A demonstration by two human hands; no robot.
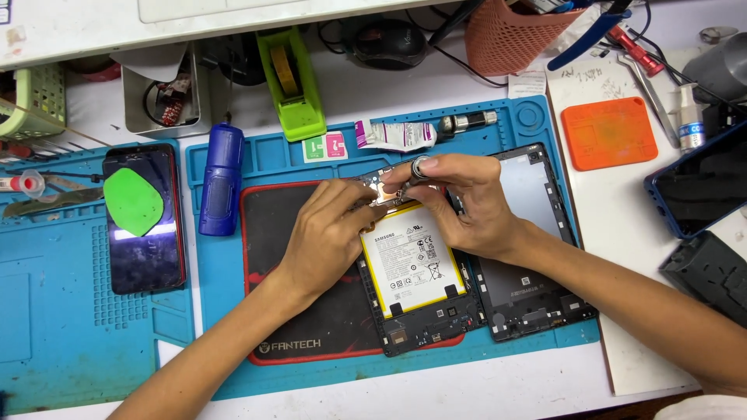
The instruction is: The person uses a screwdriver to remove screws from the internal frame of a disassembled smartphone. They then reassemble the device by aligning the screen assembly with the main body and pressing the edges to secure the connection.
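An opened tablet (pixel 416 311) with a white battery (pixel 412 257) lies on a black mouse pad (pixel 311 327) with a red border. Its dark back cover (pixel 529 288) lies beside it on the right. My left hand (pixel 331 233) rests on the tablet's upper left, fingers pinched near the top circuit board. My right hand (pixel 467 202) holds a small silver-capped screwdriver (pixel 420 167) upright over that same top edge. The tool's tip is hidden by my fingers.
A blue work mat (pixel 233 155) carries a blue cylinder (pixel 222 179), a glue tube (pixel 397 134) and a green tape dispenser (pixel 292 82). A phone with a green pick (pixel 140 214) lies left. An orange pad (pixel 608 132), another phone (pixel 700 183) and tools sit right.
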